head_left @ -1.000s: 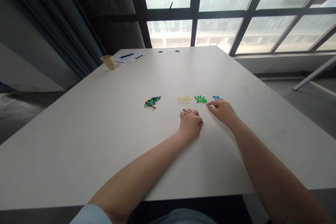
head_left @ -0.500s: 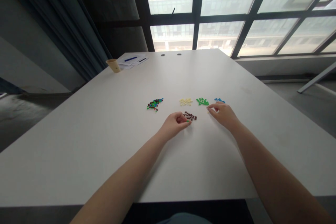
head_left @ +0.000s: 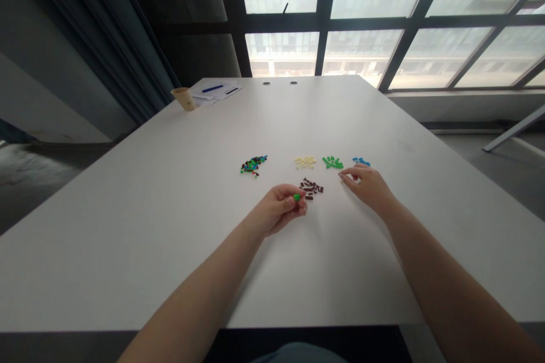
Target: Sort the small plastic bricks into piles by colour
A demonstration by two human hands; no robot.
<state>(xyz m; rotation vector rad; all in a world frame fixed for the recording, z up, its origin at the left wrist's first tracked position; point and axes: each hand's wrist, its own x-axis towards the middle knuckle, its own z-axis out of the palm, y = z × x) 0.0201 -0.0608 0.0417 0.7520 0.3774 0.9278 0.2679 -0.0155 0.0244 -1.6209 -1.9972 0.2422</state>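
My left hand [head_left: 279,210] is shut on a small green plastic brick [head_left: 297,197], pinched between thumb and fingertips just left of a pile of dark brown bricks [head_left: 311,188]. My right hand [head_left: 366,186] rests to the right of that pile, its curled fingertips close to a small group of blue bricks [head_left: 361,161]. Whether those fingers hold a tiny piece is hidden. Further along the row lie green bricks [head_left: 332,163], pale yellow bricks [head_left: 305,162], and a mixed pile of green, blue and dark bricks [head_left: 254,165].
All of this lies on a large white table [head_left: 128,238]. At its far left corner stand a tan paper cup [head_left: 184,98] and papers with pens [head_left: 215,91]. Dark curtains hang at the left, and tall windows fill the far side.
My left hand has moved left and away from the dark brown bricks, uncovering the pile, and still pinches the green brick. My right hand has barely moved. The view has tilted slightly.
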